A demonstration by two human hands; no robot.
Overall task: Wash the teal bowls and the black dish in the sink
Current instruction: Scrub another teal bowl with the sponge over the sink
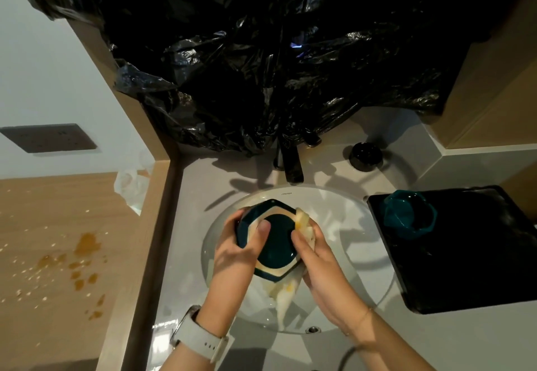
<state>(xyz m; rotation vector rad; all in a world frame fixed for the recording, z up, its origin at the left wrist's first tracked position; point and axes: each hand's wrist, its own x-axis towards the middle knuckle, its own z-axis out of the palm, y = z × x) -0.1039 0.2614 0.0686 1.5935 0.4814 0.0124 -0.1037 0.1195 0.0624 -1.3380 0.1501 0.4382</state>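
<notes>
Head view, the only feed I have. I take the white round sink [374, 292] as my landmark. Directly over its basin, a teal bowl [271, 240] is held tilted, its dark inside and cream-banded hexagonal rim turned up toward the camera. The left hand [235, 251] grips the bowl from the sink's left side, thumb pressed into the inside, fingers curled round the outer wall. The right hand [316, 257] grasps a pale wet cloth [286, 298] against the bowl's right rim; the cloth hangs below the bowl into the basin and carries a yellow stain. I see a white watch [200, 338] on the left wrist, at the sink's near-left edge. Behind the sink, a dark tap [292, 164] points down toward the basin. To the right of the sink, lying on the counter and just beside the basin rim, sits a black dish [465, 269], flat and rectangular; a second teal bowl [409, 213] rests on its far-left corner, tipped on its side. Beyond the sink on the right, a small black round object [365, 155] stands on the counter; I cannot tell what it is. Above and behind the tap hangs crumpled black plastic sheeting [261, 65]. Left of the sink, past a wooden divider, a wooden surface [43, 327] shows orange spills [85, 244] and scattered crumbs.
</notes>
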